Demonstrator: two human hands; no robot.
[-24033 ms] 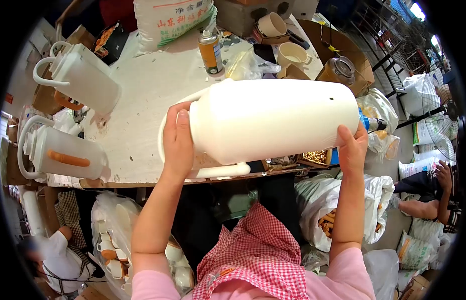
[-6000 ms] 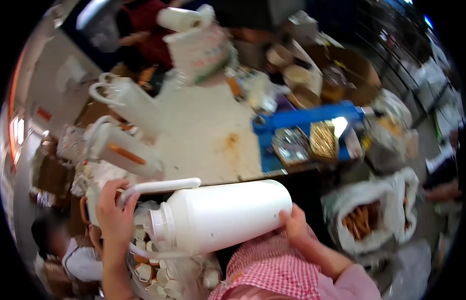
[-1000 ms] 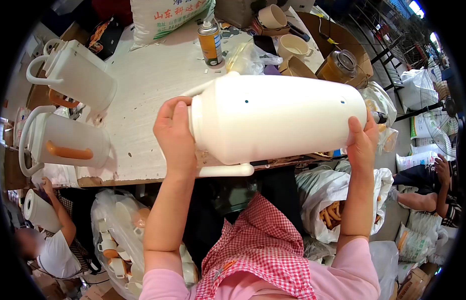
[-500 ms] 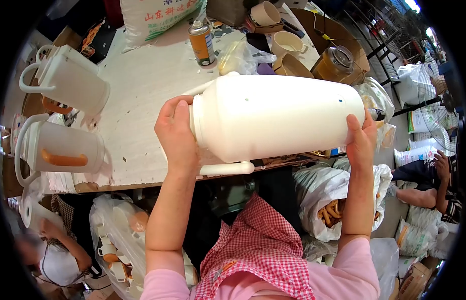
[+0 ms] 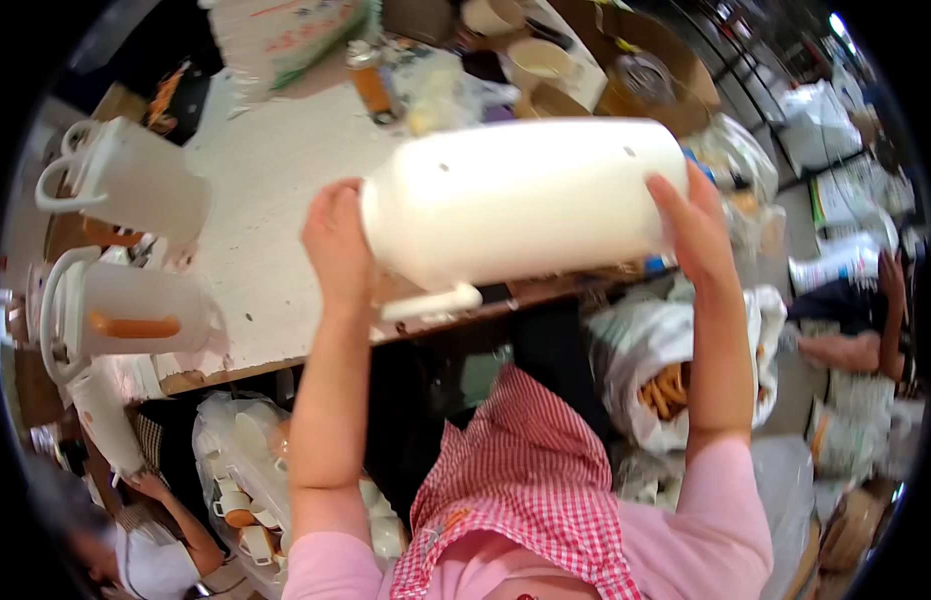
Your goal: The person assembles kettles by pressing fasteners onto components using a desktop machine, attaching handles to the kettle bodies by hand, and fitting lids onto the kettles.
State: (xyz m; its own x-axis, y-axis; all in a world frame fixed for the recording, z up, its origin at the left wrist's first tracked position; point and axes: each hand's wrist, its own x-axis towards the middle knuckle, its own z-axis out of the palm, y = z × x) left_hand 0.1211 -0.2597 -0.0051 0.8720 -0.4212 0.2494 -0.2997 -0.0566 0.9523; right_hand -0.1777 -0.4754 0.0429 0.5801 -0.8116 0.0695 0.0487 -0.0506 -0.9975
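A large white plastic jug body (image 5: 531,200) lies on its side in the air above the front edge of the worktable (image 5: 271,200). Around its narrower neck end, at the left, my left hand (image 5: 338,240) is closed. My right hand (image 5: 691,225) grips the wide base end, thumb on the near side. Two small dark marks show on the jug's upper surface. A white handle (image 5: 436,302) sticks out below the neck. The picture is slightly blurred.
Two white jugs, one (image 5: 136,185) behind the other (image 5: 151,308), lie at the table's left. A spray can (image 5: 371,85), a printed sack (image 5: 286,45) and cups (image 5: 539,65) are farther back. Bags of parts (image 5: 248,480) (image 5: 636,370) flank my lap. A co-worker (image 5: 151,540) is at lower left.
Both hands have moved the jug a little left and up, its base end tilting upward. The camera view has shifted. The co-worker at lower left has moved a white cylinder.
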